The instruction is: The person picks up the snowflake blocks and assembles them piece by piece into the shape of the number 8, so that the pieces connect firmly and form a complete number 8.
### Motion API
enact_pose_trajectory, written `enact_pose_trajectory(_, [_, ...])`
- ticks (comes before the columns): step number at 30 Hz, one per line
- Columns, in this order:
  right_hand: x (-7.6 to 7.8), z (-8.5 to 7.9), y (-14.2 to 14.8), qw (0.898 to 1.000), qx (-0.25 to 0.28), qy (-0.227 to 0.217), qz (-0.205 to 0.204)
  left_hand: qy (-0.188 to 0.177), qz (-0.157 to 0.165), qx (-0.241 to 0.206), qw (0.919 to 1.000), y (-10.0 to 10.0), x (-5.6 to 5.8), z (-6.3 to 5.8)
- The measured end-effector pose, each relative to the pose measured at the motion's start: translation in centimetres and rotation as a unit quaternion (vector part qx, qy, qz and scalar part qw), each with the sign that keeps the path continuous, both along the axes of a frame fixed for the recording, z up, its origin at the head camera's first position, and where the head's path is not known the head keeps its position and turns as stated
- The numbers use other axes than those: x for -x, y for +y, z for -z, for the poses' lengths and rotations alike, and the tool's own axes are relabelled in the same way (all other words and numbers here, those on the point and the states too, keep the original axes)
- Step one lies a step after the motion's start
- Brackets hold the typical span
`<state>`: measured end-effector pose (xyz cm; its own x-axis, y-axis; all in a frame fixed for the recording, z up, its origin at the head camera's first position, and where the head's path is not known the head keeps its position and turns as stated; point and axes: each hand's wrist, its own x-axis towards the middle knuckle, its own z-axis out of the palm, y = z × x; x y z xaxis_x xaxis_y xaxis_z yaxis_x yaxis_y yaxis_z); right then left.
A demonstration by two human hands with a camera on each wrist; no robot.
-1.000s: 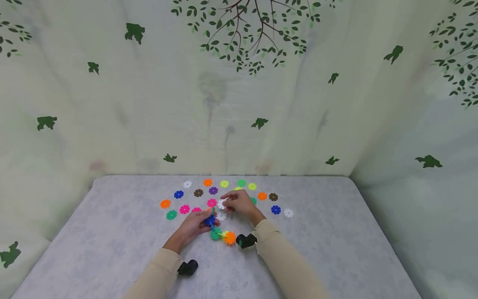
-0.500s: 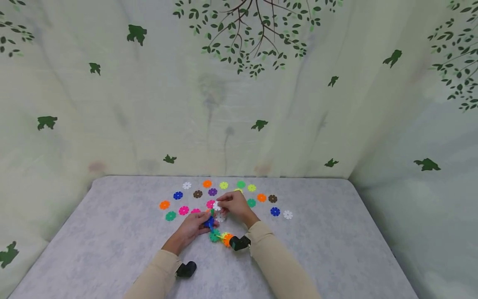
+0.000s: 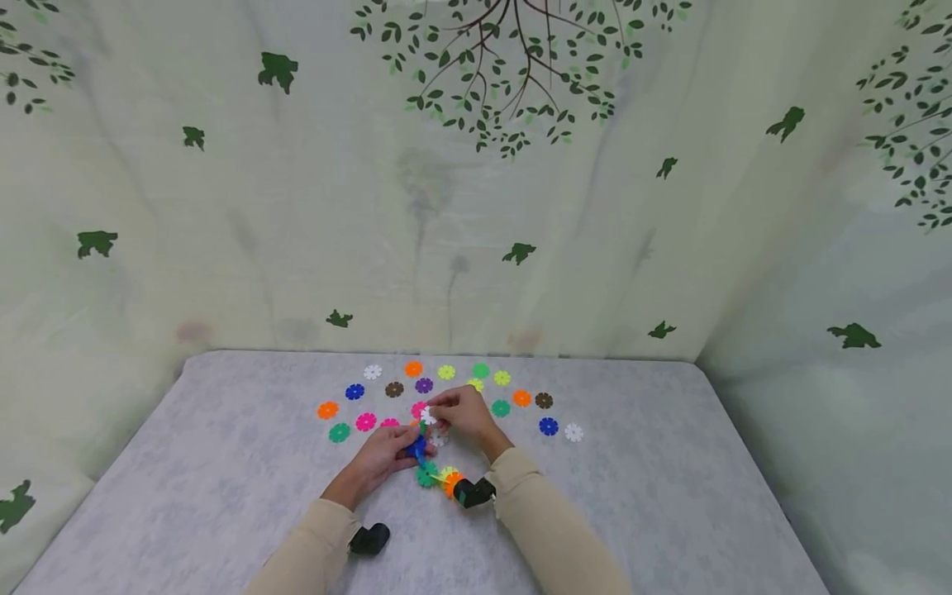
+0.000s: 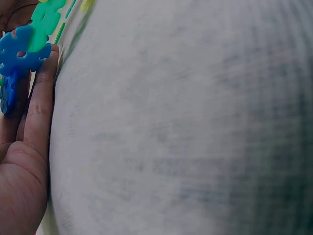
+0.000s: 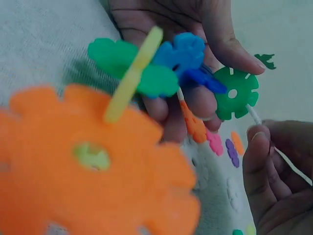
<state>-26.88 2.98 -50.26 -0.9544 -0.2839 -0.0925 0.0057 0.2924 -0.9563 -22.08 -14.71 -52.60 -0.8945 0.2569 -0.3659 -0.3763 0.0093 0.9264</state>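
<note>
My left hand (image 3: 381, 453) holds a chain of slotted plastic flower discs, with its thumb and fingers on the green disc (image 5: 234, 93) at the chain's end. A dark blue disc (image 5: 208, 81), a lighter blue disc (image 4: 19, 54), another green disc (image 5: 115, 56), a yellow disc (image 5: 132, 81) and an orange disc (image 5: 112, 191) follow along it. Thumb and fingertips of my right hand (image 3: 467, 417) pinch a white disc (image 3: 427, 416). Seen edge-on in the right wrist view, this white disc meets the notched rim of the end green disc.
Loose discs lie spread over the table (image 3: 632, 479) beyond my hands, among them a purple disc (image 3: 424, 386), a brown disc (image 3: 544, 401) and a pink disc (image 3: 365, 421). A leaf-printed curtain (image 3: 446, 207) stands behind the table's far edge.
My right hand has moved left with the white disc, bringing it from beside the chain to the end green disc. The left hand has stayed nearly in place.
</note>
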Motion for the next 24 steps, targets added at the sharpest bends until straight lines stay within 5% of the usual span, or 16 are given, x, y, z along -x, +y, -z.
enact_pose_trajectory(6, [-0.16,0.03,0.15,1.0,0.0,-0.001,-0.032,0.005,0.005,-0.004,1.0,-0.15,-0.01,0.41])
enact_pose_trajectory(15, [-0.67,0.61,-0.38,0.999,0.05,-0.009,0.003,0.017,-0.008,0.009,0.9998,-0.07,-0.3,0.28])
enact_pose_trajectory(24, [-0.96,0.51,-0.35,0.999,0.046,-0.002,0.005,0.031,-0.017,0.039,0.9986,0.28,-0.51,-0.24])
